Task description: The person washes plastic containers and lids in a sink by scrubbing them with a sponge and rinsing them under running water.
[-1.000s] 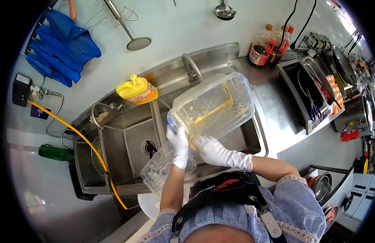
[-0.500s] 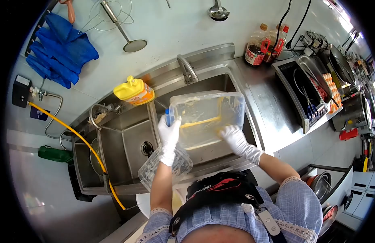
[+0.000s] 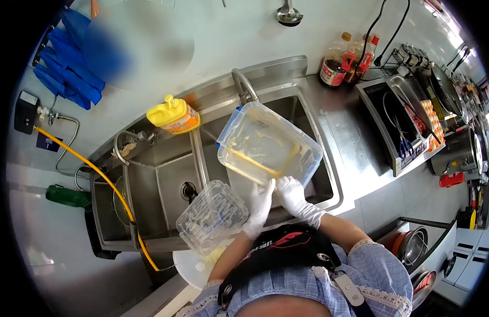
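A large clear plastic storage box with blue clips and yellow residue inside is held tilted over the right sink basin. My left hand, in a white glove, pinches its near edge with the thumb on top. Close beside it my right hand, gloved too, has its fingers closed at the same near edge. To the left of my hands a smaller clear plastic container rests tilted across the sink's front rim.
A yellow jug stands behind the sink divider, near the faucet. Sauce bottles and an induction cooker are on the right counter. A yellow hose crosses the sink's left end. A white bowl sits below the front rim.
The box has turned and tilted, its far side now toward the faucet. My left hand has moved from its left side to the near edge; my right hand has shifted left beside it.
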`<state>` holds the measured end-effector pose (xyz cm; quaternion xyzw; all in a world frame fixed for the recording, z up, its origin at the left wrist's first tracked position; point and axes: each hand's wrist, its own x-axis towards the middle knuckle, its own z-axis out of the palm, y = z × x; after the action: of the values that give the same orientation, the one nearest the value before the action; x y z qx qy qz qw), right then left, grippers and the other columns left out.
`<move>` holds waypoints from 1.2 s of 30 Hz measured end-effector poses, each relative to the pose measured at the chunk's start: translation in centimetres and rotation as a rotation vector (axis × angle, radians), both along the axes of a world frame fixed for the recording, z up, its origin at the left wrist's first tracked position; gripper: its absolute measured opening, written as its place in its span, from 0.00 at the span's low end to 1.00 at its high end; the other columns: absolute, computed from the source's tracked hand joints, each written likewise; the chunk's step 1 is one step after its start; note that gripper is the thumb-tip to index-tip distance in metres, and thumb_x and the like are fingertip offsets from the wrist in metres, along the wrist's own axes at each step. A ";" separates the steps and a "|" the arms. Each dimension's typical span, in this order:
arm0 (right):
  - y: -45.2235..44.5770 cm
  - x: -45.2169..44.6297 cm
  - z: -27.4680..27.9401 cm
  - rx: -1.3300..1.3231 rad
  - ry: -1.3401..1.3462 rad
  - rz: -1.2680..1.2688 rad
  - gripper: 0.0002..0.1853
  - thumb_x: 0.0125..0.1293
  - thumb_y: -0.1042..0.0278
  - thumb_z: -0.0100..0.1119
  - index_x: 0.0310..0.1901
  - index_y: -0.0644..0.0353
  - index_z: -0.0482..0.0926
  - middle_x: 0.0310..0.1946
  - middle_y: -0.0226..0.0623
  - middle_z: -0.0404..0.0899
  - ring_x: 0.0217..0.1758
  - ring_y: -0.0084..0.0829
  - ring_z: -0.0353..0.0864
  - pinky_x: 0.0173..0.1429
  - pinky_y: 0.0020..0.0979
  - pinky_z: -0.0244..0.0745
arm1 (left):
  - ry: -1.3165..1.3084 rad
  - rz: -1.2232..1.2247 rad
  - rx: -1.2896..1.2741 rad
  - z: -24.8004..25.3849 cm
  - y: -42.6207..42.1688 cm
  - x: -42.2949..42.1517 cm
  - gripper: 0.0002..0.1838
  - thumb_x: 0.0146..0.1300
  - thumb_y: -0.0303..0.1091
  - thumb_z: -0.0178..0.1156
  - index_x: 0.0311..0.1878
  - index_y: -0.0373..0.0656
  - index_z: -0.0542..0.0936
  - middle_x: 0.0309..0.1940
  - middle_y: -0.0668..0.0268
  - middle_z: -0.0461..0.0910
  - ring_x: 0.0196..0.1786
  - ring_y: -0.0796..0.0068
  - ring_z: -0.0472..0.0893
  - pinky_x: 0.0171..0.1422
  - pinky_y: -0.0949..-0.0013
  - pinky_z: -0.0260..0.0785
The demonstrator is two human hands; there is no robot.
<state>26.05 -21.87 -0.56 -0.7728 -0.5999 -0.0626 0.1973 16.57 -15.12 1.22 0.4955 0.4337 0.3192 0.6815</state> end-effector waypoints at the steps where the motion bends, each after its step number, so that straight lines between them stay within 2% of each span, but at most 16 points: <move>1: 0.1 -0.8 -0.2 0.071 0.077 0.022 0.08 0.49 0.67 0.55 0.32 0.57 0.70 0.25 0.35 0.69 0.30 0.37 0.72 0.32 0.36 0.70 | 0.073 0.055 0.034 -0.6 -0.1 0.3 0.14 0.59 0.33 0.60 0.44 0.35 0.72 0.31 0.64 0.77 0.33 0.76 0.76 0.38 0.72 0.69; 4: 0.1 -1.3 -0.6 -0.028 0.361 0.157 0.10 0.52 0.67 0.58 0.35 0.60 0.72 0.31 0.41 0.72 0.37 0.43 0.74 0.41 0.38 0.70 | 0.186 0.147 0.130 -1.6 0.9 0.4 0.10 0.60 0.29 0.55 0.43 0.35 0.72 0.29 0.65 0.75 0.29 0.76 0.74 0.34 0.71 0.68; 7: 0.1 -0.7 3.8 -0.337 0.923 0.385 0.13 0.60 0.66 0.55 0.45 0.63 0.72 0.41 0.50 0.75 0.49 0.49 0.74 0.51 0.41 0.70 | 0.237 0.170 0.163 -0.5 2.4 -0.3 0.06 0.58 0.22 0.52 0.40 0.35 0.74 0.27 0.68 0.74 0.28 0.79 0.72 0.34 0.73 0.67; 11: -0.5 -0.2 -0.5 -0.277 0.794 0.498 0.12 0.56 0.71 0.54 0.42 0.64 0.74 0.39 0.51 0.76 0.47 0.50 0.75 0.51 0.40 0.70 | 0.168 0.180 0.245 -0.7 2.8 -0.8 0.05 0.58 0.22 0.53 0.38 0.35 0.74 0.26 0.71 0.75 0.29 0.82 0.72 0.34 0.75 0.67; 13: -0.3 0.0 -1.1 -0.221 0.547 0.559 0.11 0.54 0.71 0.54 0.40 0.61 0.76 0.37 0.50 0.78 0.46 0.49 0.76 0.50 0.40 0.71 | 0.245 0.057 0.247 -0.2 3.2 -1.4 0.06 0.59 0.22 0.54 0.40 0.35 0.76 0.27 0.70 0.76 0.31 0.83 0.73 0.36 0.77 0.67; 14: 1.0 0.7 -0.7 -0.461 0.563 0.606 0.11 0.55 0.71 0.53 0.41 0.58 0.76 0.36 0.49 0.78 0.45 0.49 0.76 0.49 0.41 0.72 | 0.248 0.062 0.245 0.1 3.2 -1.3 0.06 0.59 0.22 0.54 0.40 0.35 0.76 0.27 0.70 0.76 0.31 0.83 0.73 0.36 0.77 0.67; 16: 3.5 1.5 -1.4 -0.836 0.454 0.408 0.12 0.56 0.69 0.53 0.43 0.58 0.76 0.37 0.48 0.78 0.46 0.48 0.77 0.49 0.42 0.73 | 0.117 0.036 0.199 0.9 2.7 -0.8 0.06 0.59 0.22 0.54 0.40 0.35 0.76 0.28 0.69 0.77 0.31 0.82 0.74 0.36 0.76 0.68; 18: 4.1 1.2 -1.2 -0.503 0.556 0.169 0.12 0.58 0.68 0.50 0.44 0.58 0.76 0.41 0.48 0.78 0.47 0.48 0.77 0.50 0.42 0.73 | 0.172 -0.008 0.397 -0.3 2.3 -0.6 0.08 0.58 0.23 0.56 0.41 0.35 0.77 0.26 0.69 0.77 0.27 0.81 0.74 0.32 0.74 0.69; 20: 5.2 0.8 -1.9 -0.638 0.496 0.468 0.13 0.60 0.69 0.47 0.45 0.61 0.75 0.44 0.50 0.78 0.48 0.49 0.77 0.52 0.45 0.71 | 0.135 0.054 0.443 0.3 2.0 -0.1 0.05 0.55 0.24 0.57 0.35 0.38 0.76 0.22 0.72 0.74 0.25 0.82 0.71 0.28 0.73 0.66; 22: 4.1 0.4 -2.6 -0.403 0.693 0.448 0.17 0.60 0.68 0.47 0.49 0.62 0.75 0.48 0.54 0.76 0.51 0.52 0.75 0.56 0.44 0.68 | 0.032 0.184 0.299 -1.4 2.5 0.3 0.06 0.52 0.22 0.57 0.35 0.38 0.75 0.22 0.73 0.71 0.26 0.83 0.69 0.29 0.73 0.65; 23: 4.1 0.5 -2.0 -0.466 0.810 0.492 0.18 0.59 0.68 0.48 0.51 0.63 0.74 0.48 0.55 0.76 0.53 0.53 0.73 0.59 0.43 0.67 | 0.061 0.194 0.433 -3.9 3.1 0.3 0.06 0.53 0.22 0.56 0.35 0.38 0.75 0.22 0.73 0.70 0.26 0.83 0.69 0.29 0.73 0.65; 24: 4.0 0.6 -1.6 -0.395 0.812 0.678 0.19 0.59 0.67 0.50 0.52 0.64 0.72 0.46 0.54 0.76 0.52 0.54 0.72 0.57 0.44 0.67 | 0.089 0.129 0.412 -3.8 3.6 -0.1 0.06 0.53 0.22 0.55 0.36 0.37 0.74 0.23 0.71 0.70 0.27 0.81 0.69 0.30 0.73 0.65; 26: 3.2 -1.5 4.6 -0.393 0.663 0.649 0.21 0.58 0.66 0.53 0.52 0.64 0.70 0.44 0.52 0.75 0.49 0.55 0.70 0.53 0.45 0.66 | 0.133 0.301 0.524 -3.8 4.4 0.3 0.06 0.47 0.24 0.57 0.32 0.42 0.75 0.21 0.57 0.74 0.24 0.54 0.73 0.33 0.60 0.65; 30: 1.9 -1.5 6.2 -0.672 0.479 0.613 0.24 0.51 0.64 0.60 0.50 0.63 0.69 0.46 0.52 0.69 0.49 0.53 0.67 0.53 0.44 0.63 | 0.216 0.315 0.525 -2.3 4.4 -0.3 0.05 0.49 0.25 0.57 0.29 0.40 0.71 0.23 0.52 0.75 0.26 0.50 0.75 0.30 0.57 0.64; 32: 1.5 -0.2 4.5 -0.548 0.408 0.721 0.26 0.51 0.61 0.62 0.51 0.62 0.69 0.45 0.51 0.71 0.50 0.53 0.67 0.53 0.45 0.64 | 0.172 0.337 0.550 -1.5 3.6 -0.5 0.05 0.48 0.25 0.57 0.29 0.40 0.71 0.23 0.51 0.74 0.27 0.48 0.74 0.31 0.56 0.65; 36: 1.7 -0.6 2.8 -0.743 0.335 0.568 0.32 0.50 0.57 0.63 0.55 0.63 0.67 0.49 0.54 0.69 0.53 0.54 0.65 0.56 0.46 0.63 | 0.190 0.388 0.631 -2.1 3.0 -1.1 0.05 0.48 0.25 0.56 0.29 0.39 0.71 0.23 0.49 0.73 0.28 0.45 0.74 0.31 0.55 0.65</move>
<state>25.45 -20.18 2.22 -0.5963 -0.7286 0.3367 0.0113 15.47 -12.14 -0.85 0.6172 0.4611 0.5126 0.3791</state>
